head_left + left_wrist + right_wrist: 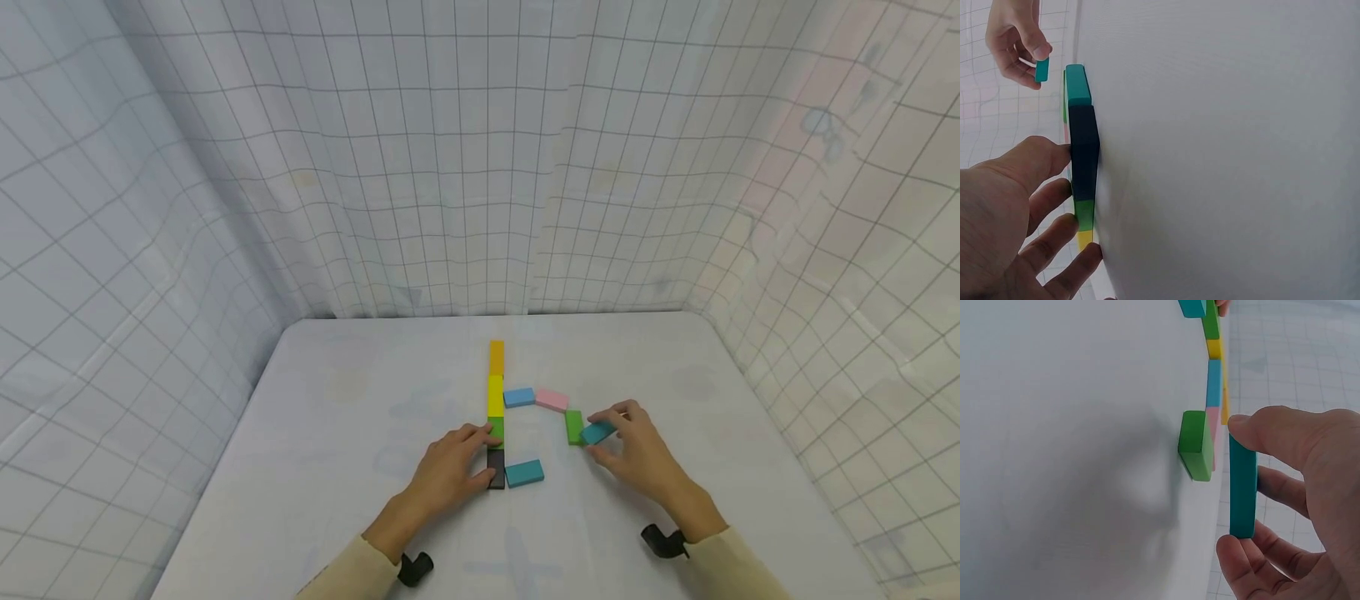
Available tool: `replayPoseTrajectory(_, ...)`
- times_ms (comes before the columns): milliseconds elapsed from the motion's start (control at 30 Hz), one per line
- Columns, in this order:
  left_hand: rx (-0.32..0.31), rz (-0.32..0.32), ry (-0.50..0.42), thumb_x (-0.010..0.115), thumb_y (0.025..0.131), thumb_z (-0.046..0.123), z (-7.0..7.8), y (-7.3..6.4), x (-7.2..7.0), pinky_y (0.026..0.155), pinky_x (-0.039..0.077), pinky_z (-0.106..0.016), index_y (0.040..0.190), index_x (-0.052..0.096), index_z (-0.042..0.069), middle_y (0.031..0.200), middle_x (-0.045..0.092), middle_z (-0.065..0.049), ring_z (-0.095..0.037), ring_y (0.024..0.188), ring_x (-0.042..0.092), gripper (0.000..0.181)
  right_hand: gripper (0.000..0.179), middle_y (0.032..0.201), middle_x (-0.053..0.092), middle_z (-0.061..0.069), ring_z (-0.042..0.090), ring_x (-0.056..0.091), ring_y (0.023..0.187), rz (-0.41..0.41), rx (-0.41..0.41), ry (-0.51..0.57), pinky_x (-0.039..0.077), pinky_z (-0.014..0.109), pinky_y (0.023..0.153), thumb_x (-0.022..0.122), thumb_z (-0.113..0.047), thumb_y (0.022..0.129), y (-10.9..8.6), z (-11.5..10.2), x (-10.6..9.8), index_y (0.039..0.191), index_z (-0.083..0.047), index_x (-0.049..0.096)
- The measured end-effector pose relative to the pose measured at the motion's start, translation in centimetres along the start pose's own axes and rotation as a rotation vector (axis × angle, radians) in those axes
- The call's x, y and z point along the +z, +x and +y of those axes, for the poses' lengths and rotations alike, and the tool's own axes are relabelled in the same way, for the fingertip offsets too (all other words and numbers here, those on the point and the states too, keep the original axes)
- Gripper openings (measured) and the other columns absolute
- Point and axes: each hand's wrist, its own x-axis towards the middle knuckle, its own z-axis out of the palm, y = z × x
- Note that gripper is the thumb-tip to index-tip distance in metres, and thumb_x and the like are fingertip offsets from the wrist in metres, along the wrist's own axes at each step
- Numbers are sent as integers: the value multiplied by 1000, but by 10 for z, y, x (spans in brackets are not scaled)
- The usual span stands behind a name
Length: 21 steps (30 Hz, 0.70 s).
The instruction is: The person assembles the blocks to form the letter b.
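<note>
In my right hand (641,454) a teal block (1243,487) is pinched by its ends between thumb and fingers, raised near a green block (573,427). My left hand (450,471) lies along a straight column of blocks. Its thumb touches the black block (496,469) and its fingertips reach the green block (497,428) above. Farther up the column are a yellow block (496,395) and an orange block (497,358). A second teal block (524,473) lies beside the black one. From the yellow block, a blue block (519,397) and a pink block (552,401) curve toward the right-hand green block.
All the blocks lie on a table (330,417) covered in white cloth. White curtains (465,167) with a dark grid hang behind the table and on both sides. Each wrist carries a black fitting (663,542) just beyond the sleeve.
</note>
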Motion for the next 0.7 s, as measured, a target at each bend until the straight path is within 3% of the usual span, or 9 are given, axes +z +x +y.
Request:
replayPoseTrajectory(367, -1, 7, -4, 90, 104, 22, 0, 0, 1, 113, 60, -69, 149, 77, 18, 164, 69, -9, -39, 143, 70, 47, 41, 129, 66, 14, 26, 67, 118, -43, -14, 10, 66, 51, 100, 101, -14, 93, -5, -17, 9, 129, -12, 82)
replayPoseTrajectory(700, -4, 4, -7, 91, 103, 22, 0, -1, 1, 114, 59, -70, 149, 77, 18, 164, 69, -8, -39, 144, 70, 48, 41, 128, 64, 11, 22, 68, 117, -76, -28, 14, 65, 46, 98, 102, -17, 92, -8, -25, 19, 128, -14, 82)
